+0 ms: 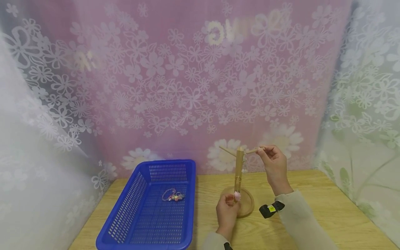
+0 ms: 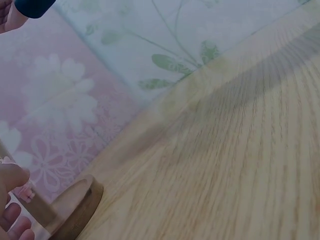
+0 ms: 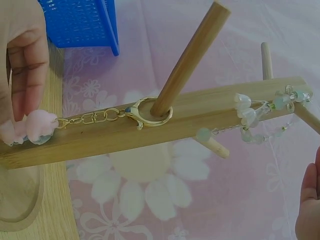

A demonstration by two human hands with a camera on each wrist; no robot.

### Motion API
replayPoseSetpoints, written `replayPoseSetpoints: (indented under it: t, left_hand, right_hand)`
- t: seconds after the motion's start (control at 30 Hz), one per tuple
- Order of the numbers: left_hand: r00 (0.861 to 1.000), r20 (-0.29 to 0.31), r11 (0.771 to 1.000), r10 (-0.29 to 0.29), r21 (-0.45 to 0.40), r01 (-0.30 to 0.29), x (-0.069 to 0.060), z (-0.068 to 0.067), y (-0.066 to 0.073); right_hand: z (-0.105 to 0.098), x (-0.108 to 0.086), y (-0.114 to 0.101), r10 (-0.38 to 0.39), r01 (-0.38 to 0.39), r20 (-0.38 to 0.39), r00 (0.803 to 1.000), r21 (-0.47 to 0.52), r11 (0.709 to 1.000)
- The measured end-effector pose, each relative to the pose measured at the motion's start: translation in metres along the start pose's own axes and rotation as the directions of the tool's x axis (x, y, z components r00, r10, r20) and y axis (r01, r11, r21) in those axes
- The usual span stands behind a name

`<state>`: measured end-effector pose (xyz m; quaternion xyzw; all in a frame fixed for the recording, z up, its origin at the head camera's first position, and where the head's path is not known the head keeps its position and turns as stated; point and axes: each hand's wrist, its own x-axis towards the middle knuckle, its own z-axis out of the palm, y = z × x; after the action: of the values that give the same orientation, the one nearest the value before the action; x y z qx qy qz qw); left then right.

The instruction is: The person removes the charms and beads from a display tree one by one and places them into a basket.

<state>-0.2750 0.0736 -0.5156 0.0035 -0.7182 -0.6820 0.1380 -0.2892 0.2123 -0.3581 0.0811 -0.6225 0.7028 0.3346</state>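
Observation:
A wooden jewelry stand (image 1: 239,166) with slanted pegs stands upright on its round base (image 1: 248,205). My left hand (image 1: 227,211) is low by the post, its fingertips pinching the pink charm (image 3: 41,126) of a keychain. The keychain's gold clasp ring (image 3: 150,120) loops around a lower peg (image 3: 192,55), and its chain runs along the post. Up at the right-hand upper peg, my right hand (image 1: 275,167) pinches the outer end between thumb and fingers. A pale beaded bracelet (image 3: 260,135) with white flower beads hangs on that peg, close to the post.
Left of the stand sits a blue plastic basket (image 1: 192,208), with a pink beaded bracelet (image 1: 168,194) and small charms (image 1: 177,197) inside. Wood-grain tabletop (image 1: 328,205) lies under everything. Flower-patterned curtains (image 1: 175,86) enclose the table at the back and sides.

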Motion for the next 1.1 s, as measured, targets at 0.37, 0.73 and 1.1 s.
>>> replayPoseSetpoints:
  t: [0.37, 0.73, 1.1]
  left_hand:
    - [0.996, -0.077, 0.998, 0.051, 0.043, -0.048, -0.0005, 0.0090, 0.0020]
    - [0.995, -0.086, 0.996, 0.058, 0.078, -0.052, 0.0049, 0.0054, -0.0028]
    - [0.995, -0.047, 0.995, 0.084, 0.049, -0.082, 0.0072, 0.0036, -0.0071]
  right_hand:
    - [-0.0011, 0.0014, 0.0012, -0.002, 0.002, -0.012, 1.000, 0.033, 0.999]
    - [0.0006, 0.0000, -0.0003, -0.002, 0.002, 0.007, 1.000, 0.034, 0.999]
    - [-0.0014, -0.0007, -0.0020, 0.016, -0.016, -0.007, 1.000, 0.050, 0.999]
